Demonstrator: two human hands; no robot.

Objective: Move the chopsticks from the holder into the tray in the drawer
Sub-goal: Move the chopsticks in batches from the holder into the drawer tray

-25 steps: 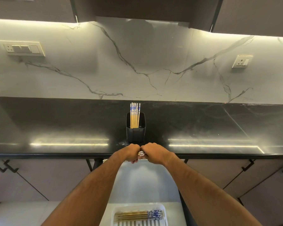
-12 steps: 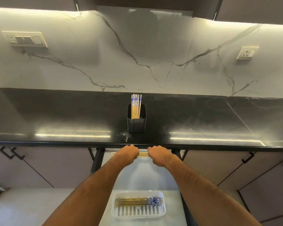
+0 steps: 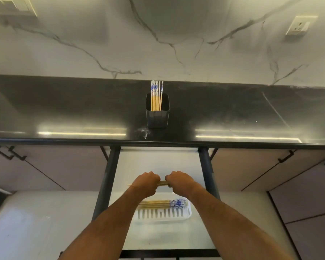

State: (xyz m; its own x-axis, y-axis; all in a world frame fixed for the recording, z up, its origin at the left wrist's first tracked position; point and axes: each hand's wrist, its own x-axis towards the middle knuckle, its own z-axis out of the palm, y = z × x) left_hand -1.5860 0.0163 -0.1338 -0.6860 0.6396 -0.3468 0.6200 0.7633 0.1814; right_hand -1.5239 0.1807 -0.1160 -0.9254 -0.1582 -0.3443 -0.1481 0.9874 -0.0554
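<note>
A dark square holder (image 3: 157, 117) stands on the black counter (image 3: 64, 109) with several blue-and-white topped chopsticks (image 3: 156, 94) upright in it. Over the open white drawer (image 3: 158, 160), my left hand (image 3: 145, 182) and my right hand (image 3: 178, 180) are both closed on a bundle of chopsticks (image 3: 162, 183) held level between them. Just below the hands, a white slotted tray (image 3: 163, 214) lies in the drawer. Several chopsticks (image 3: 163, 203) lie along its far side with their patterned ends to the right.
Dark drawer rails (image 3: 106, 177) run down both sides of the drawer, with a dark front bar (image 3: 167, 253) near me. Closed cabinet doors with black handles (image 3: 286, 156) flank it. A marble backsplash with sockets (image 3: 299, 25) rises behind the counter.
Both hands have come down from the counter's front edge with the bundle, now level over the drawer just above the tray. The view has tilted down.
</note>
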